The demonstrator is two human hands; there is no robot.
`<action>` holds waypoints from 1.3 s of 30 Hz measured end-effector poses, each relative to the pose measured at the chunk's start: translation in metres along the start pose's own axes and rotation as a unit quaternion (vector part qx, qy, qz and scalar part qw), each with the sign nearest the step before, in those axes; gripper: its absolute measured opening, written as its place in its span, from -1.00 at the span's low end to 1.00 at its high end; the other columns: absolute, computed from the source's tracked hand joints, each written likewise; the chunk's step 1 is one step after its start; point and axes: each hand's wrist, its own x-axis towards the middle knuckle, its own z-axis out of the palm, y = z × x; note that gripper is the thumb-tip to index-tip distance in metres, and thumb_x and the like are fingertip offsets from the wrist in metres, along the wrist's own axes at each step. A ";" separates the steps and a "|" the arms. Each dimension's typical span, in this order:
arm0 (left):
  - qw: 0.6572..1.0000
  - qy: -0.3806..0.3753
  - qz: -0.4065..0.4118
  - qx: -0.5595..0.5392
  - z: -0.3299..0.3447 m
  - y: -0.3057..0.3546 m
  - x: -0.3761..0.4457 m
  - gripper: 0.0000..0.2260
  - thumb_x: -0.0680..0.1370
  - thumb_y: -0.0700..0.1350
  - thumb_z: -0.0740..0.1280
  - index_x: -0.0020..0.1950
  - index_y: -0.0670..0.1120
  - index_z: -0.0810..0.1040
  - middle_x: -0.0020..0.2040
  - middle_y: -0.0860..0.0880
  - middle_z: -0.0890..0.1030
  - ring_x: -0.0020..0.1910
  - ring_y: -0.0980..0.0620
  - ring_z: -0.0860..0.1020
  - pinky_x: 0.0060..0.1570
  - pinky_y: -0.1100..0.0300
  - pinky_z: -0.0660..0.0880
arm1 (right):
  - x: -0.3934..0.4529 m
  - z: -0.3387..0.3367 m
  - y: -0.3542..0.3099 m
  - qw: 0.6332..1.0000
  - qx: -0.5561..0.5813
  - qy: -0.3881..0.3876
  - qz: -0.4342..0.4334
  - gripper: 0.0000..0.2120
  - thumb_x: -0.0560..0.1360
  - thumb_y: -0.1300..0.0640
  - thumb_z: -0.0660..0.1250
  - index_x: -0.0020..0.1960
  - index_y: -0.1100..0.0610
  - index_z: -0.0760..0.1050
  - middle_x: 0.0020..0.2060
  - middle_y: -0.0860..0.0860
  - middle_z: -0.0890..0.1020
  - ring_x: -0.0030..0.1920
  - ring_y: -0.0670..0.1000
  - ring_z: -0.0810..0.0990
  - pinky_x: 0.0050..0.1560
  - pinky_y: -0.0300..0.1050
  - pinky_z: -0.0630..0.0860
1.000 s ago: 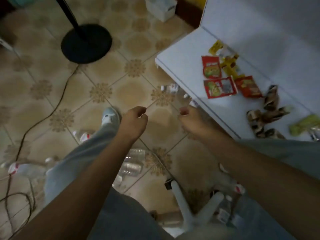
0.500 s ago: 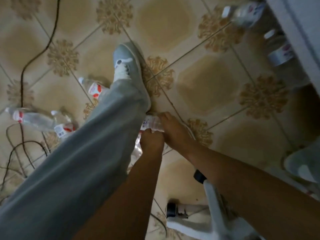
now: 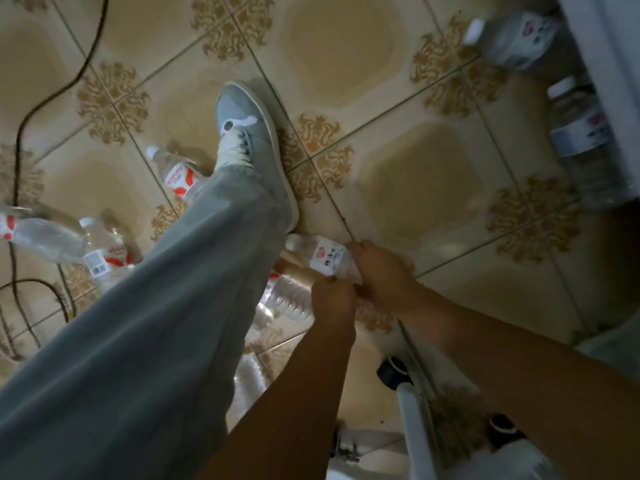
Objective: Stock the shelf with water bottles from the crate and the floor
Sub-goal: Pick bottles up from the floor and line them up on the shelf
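Several clear water bottles lie on the tiled floor. My right hand (image 3: 381, 271) grips a bottle with a white label (image 3: 325, 259) lying just behind my grey shoe (image 3: 249, 140). My left hand (image 3: 332, 303) is curled in a fist right beside it, around the end of a ribbed clear bottle (image 3: 287, 299). More bottles with red labels lie to the left (image 3: 180, 178) (image 3: 100, 258) (image 3: 34, 233), partly hidden by my trouser leg. Two bottles (image 3: 512, 39) (image 3: 581, 133) sit at the foot of the white shelf (image 3: 602, 46) on the right. No crate is in view.
A dark cable (image 3: 34, 112) snakes over the tiles on the left. A white chair base with black castors (image 3: 391, 372) stands close under my arms at the bottom. Bare tiles stretch between my shoe and the shelf.
A second ago both hands hung empty before the shelf; I have since bent down and they now hold bottles on the floor. Over the last half second they barely moved.
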 end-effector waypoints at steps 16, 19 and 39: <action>0.818 -0.304 0.474 -0.121 0.046 0.016 -0.335 -0.62 0.54 -0.36 0.20 0.23 0.00 0.58 0.00 0.00 0.70 -0.04 0.04 0.67 -0.01 0.13 0.61 | -0.345 -0.272 -0.044 0.839 0.332 0.431 -0.006 -0.46 0.36 0.19 0.54 0.20 -0.19 0.41 0.03 -0.29 0.61 0.00 -0.30 0.60 -0.11 -0.43 0.52; 0.754 -0.369 0.531 -0.113 0.035 0.011 -0.413 -0.64 0.56 -0.34 0.22 0.24 -0.02 0.57 0.05 -0.04 0.69 0.02 -0.06 0.66 0.06 -0.02 0.59 | -0.426 -0.312 -0.059 0.813 0.337 0.473 -0.042 -0.51 0.41 0.23 0.49 0.22 -0.10 0.40 0.10 -0.25 0.58 0.07 -0.21 0.61 -0.05 -0.36 0.54; 0.332 -0.624 0.673 0.218 0.127 -0.213 -0.710 -0.49 0.57 -0.34 0.16 0.40 0.15 0.31 0.21 0.14 0.56 0.05 0.48 0.50 0.10 0.43 0.48 | -0.850 -0.241 -0.026 0.512 0.280 0.804 0.119 -0.32 0.48 0.22 0.43 0.42 -0.22 0.20 0.24 -0.22 0.46 0.10 -0.13 0.58 0.00 -0.23 0.58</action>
